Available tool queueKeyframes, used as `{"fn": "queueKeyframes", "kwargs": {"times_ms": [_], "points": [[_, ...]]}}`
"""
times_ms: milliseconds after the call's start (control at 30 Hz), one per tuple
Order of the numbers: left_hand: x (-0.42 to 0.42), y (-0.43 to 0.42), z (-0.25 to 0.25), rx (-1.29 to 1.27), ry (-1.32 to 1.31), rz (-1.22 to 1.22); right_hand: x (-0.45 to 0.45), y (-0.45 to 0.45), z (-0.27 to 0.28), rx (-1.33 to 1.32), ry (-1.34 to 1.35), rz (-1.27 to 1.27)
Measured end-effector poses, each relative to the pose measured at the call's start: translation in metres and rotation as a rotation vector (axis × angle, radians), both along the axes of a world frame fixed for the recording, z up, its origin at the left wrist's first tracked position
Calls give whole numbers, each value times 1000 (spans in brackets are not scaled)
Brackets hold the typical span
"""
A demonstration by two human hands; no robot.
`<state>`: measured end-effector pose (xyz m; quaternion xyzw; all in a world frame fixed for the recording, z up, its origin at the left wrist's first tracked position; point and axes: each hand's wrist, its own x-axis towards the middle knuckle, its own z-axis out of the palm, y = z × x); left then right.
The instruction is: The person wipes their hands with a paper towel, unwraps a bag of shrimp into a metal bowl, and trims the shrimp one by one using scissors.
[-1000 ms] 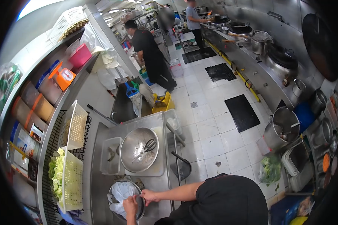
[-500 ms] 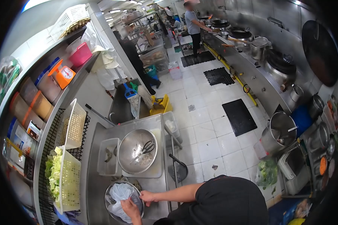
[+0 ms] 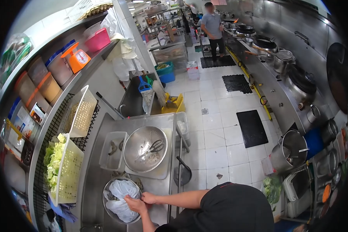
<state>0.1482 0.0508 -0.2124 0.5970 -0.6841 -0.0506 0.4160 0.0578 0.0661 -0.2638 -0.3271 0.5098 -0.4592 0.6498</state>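
A white plastic bag (image 3: 123, 193) bulges out of a round metal bowl (image 3: 106, 201) on the steel counter. My left hand (image 3: 135, 204) lies against the bag's right side, its fingers closed on the plastic. Just beside it, over the bowl's rim, my right hand (image 3: 148, 198) is closed; what it pinches is too small to make out. Behind the bowl, black-handled scissors (image 3: 156, 147) rest in a large metal colander (image 3: 143, 164) on a white board (image 3: 168, 170). A clear tub (image 3: 111, 164) with a dark item inside stands to its left.
Baskets, one with cut leafy greens (image 3: 55, 156), stand on a wire rack (image 3: 40, 174) at left. A steel sink (image 3: 133, 98) and yellow bucket (image 3: 174, 104) lie beyond the counter (image 3: 158, 187). A person (image 3: 212, 29) stands near the stoves; a large pot (image 3: 278, 156) is at right.
The view has swung slightly left. My hands stay close together at the bag, which looks rounder. A person in dark clothes has left view; the person by the stoves has turned toward the camera.
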Motion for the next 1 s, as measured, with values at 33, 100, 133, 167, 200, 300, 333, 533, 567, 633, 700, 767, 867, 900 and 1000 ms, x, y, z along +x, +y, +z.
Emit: {"fn": "queueKeyframes", "kwargs": {"times_ms": [33, 100, 133, 167, 200, 300, 333, 533, 567, 633, 700, 767, 867, 900, 1000], "points": [[5, -2, 2, 3, -4, 3, -3, 5, 10, 62, -115, 37], [10, -2, 18, 47, 96, -90, -3, 11, 10, 42, -156, 32], [16, -2, 24, 50, 95, -92, -4, 13, 9, 19, -190, 29], [20, -7, 31, 67, 116, -129, -5, 13, 8, 15, -190, 24], [25, -11, 38, 85, 132, -166, 0, 14, 6, 7, -217, -6], [33, -26, 66, -39, 109, -178, 14, 12, 3, 20, -292, -67], [37, -30, 79, -80, 95, -180, 15, 10, 2, 15, -299, -69], [66, -70, 131, 4, 330, -226, 0, 18, 0, 60, -348, -37], [73, -78, 136, 50, 376, -192, -4, 21, 3, 49, -336, -25], [75, -94, 134, 71, 489, -108, -14, 23, 10, 45, -316, -25], [84, -118, 122, 8, 359, -67, -13, 28, 14, 28, -365, -22], [82, -121, 109, -35, 221, -42, -8, 29, 14, 61, -353, -47], [55, -82, 134, 292, -128, -129, -6, 20, 10, 87, -348, -64], [50, -72, 132, 333, -292, -104, -5, 22, 14, 86, -359, -77], [60, -47, 92, 111, -542, -277, -8, 24, 21, 80, -362, -87]]}}
